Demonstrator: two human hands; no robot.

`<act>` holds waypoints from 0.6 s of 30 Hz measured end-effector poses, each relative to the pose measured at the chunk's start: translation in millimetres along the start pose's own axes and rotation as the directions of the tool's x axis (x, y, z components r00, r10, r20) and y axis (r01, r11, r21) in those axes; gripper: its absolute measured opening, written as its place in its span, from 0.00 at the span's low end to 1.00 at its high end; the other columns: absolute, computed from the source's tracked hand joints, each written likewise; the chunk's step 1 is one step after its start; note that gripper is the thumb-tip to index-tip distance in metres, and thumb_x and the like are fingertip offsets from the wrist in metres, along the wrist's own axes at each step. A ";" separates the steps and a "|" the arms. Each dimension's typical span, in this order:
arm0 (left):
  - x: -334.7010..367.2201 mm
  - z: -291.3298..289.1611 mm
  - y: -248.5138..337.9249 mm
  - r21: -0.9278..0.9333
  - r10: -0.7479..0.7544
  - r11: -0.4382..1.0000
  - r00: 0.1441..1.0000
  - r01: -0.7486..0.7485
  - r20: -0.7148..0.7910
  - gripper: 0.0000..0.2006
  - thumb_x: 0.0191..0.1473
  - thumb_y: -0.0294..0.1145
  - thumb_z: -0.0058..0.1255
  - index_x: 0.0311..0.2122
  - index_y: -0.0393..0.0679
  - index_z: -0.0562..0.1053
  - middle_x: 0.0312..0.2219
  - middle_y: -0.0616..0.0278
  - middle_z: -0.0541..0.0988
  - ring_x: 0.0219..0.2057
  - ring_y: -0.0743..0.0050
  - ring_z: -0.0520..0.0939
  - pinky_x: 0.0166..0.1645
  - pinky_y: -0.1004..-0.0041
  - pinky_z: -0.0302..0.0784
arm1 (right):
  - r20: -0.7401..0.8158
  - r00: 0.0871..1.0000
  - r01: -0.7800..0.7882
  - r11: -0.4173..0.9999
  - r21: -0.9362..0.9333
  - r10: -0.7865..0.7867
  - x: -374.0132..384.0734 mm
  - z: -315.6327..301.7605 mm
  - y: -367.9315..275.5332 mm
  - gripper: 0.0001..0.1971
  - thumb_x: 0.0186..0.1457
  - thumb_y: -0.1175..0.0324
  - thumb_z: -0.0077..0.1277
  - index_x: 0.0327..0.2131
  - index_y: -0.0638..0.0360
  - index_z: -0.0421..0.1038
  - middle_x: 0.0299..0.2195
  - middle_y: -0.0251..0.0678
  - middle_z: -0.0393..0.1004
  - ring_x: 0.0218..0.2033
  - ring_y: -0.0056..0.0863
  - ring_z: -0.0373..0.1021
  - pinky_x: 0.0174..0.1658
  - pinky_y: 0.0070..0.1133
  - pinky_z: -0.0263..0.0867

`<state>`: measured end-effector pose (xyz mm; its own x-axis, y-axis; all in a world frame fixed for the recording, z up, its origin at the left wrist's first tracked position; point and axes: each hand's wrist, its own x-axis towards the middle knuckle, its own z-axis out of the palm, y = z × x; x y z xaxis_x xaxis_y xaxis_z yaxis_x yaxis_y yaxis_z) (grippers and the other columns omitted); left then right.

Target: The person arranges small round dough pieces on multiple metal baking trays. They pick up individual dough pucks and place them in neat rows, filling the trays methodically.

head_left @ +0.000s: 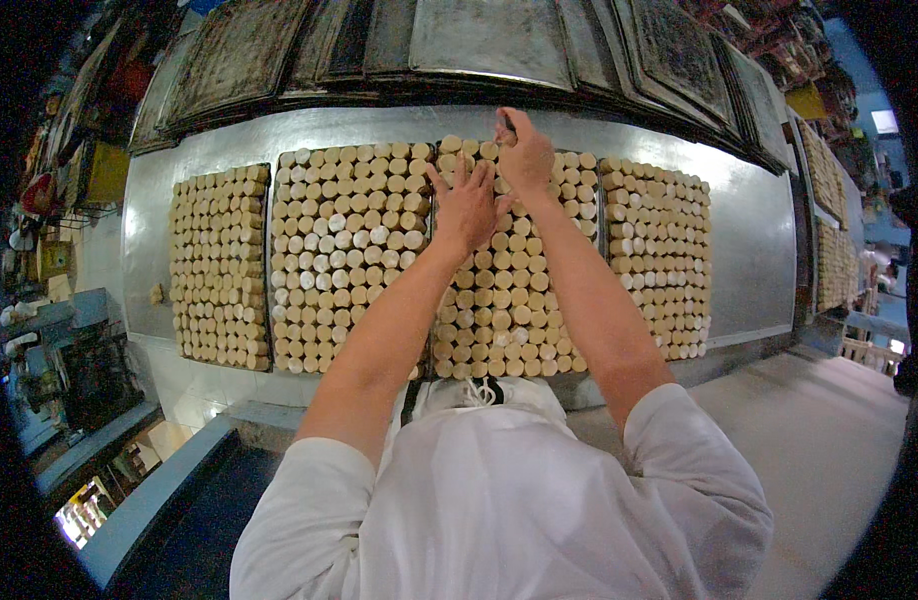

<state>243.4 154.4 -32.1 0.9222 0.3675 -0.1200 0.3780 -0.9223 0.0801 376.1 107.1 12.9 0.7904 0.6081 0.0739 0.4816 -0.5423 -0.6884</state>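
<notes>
Pale, round dough pieces [499,300] stand packed in rows on the dark tray straight in front of me. Over the far part of that tray, my left hand [466,212] lies with its fingers spread, the fingertips at the pieces near the far edge. Just right of it and a little farther off is my right hand [527,158], its fingers curled closed. Something small and dark shows at those fingers, but its kind cannot be made out. Some of the pieces lie hidden under both hands and forearms.
More trays of dough pieces flank mine: two on the left [349,250] [219,265] and one on the right [661,255]. All rest on a shiny metal table [754,260]. Stacked dark baking sheets [494,45] line its far side. A small dough scrap [157,293] lies at the left.
</notes>
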 end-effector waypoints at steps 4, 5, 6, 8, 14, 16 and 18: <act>13.7 -2.3 -0.7 -0.047 0.009 0.999 0.990 -0.016 -0.138 0.34 0.70 0.59 0.32 0.72 0.47 0.58 0.72 0.65 0.58 0.74 0.45 0.49 0.67 0.17 0.31 | -0.096 0.995 -0.017 0.993 -0.119 0.006 4.5 6.8 6.4 0.17 0.64 0.66 0.52 0.55 0.48 0.75 0.41 0.42 0.82 0.41 0.48 0.78 0.44 0.38 0.73; 16.9 -4.2 0.3 -0.025 0.012 1.000 0.990 -0.015 -0.142 0.34 0.70 0.59 0.31 0.72 0.48 0.58 0.72 0.66 0.57 0.75 0.46 0.49 0.67 0.17 0.31 | -0.040 0.996 -0.087 0.976 -0.202 0.081 3.3 7.6 7.7 0.15 0.62 0.69 0.54 0.53 0.48 0.77 0.36 0.40 0.83 0.37 0.45 0.79 0.40 0.35 0.74; 19.7 -6.7 -0.1 -0.016 0.006 1.000 0.998 -0.007 -0.059 0.34 0.70 0.59 0.31 0.73 0.48 0.58 0.73 0.67 0.57 0.75 0.46 0.48 0.67 0.17 0.30 | -0.156 0.988 -0.040 0.993 -0.108 0.023 4.3 6.3 9.1 0.15 0.63 0.69 0.54 0.53 0.48 0.77 0.36 0.39 0.84 0.37 0.45 0.80 0.40 0.34 0.74; 22.4 -11.2 0.4 -0.025 0.001 1.000 1.000 -0.001 0.008 0.34 0.70 0.59 0.30 0.73 0.49 0.58 0.73 0.68 0.56 0.75 0.46 0.47 0.67 0.17 0.29 | -0.251 0.967 -0.013 0.996 0.084 0.034 4.0 1.6 11.1 0.15 0.64 0.68 0.54 0.53 0.46 0.77 0.37 0.39 0.84 0.38 0.43 0.80 0.40 0.33 0.74; 22.2 -9.4 14.4 -0.088 0.083 0.992 0.995 -0.088 -0.061 0.34 0.71 0.59 0.29 0.72 0.49 0.58 0.73 0.67 0.56 0.75 0.46 0.46 0.67 0.16 0.27 | 0.049 0.964 -0.248 0.951 -0.188 0.261 1.3 -15.5 16.3 0.20 0.66 0.60 0.48 0.59 0.46 0.72 0.47 0.47 0.81 0.46 0.53 0.77 0.52 0.44 0.70; 23.2 -6.4 17.5 -0.103 0.063 0.993 0.998 -0.063 0.000 0.34 0.71 0.59 0.29 0.72 0.48 0.60 0.73 0.67 0.57 0.75 0.46 0.46 0.66 0.15 0.27 | -0.146 0.986 -0.103 0.988 -0.119 0.085 -3.4 -15.4 17.1 0.17 0.65 0.63 0.53 0.56 0.46 0.76 0.41 0.42 0.83 0.40 0.46 0.79 0.44 0.37 0.72; 20.7 -3.2 19.1 -0.023 0.045 0.999 0.995 -0.047 -0.087 0.33 0.70 0.58 0.30 0.71 0.49 0.61 0.72 0.68 0.57 0.75 0.46 0.46 0.65 0.14 0.26 | -0.241 0.970 -0.022 0.998 -0.063 0.006 -10.1 -12.8 17.8 0.15 0.65 0.63 0.55 0.54 0.46 0.78 0.37 0.39 0.84 0.36 0.43 0.80 0.39 0.35 0.73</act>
<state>269.9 144.8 -29.9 0.9417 0.3350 -0.0301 0.3363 -0.9356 0.1080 381.6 83.9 9.1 0.8612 0.4470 0.2418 0.4872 -0.5909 -0.6430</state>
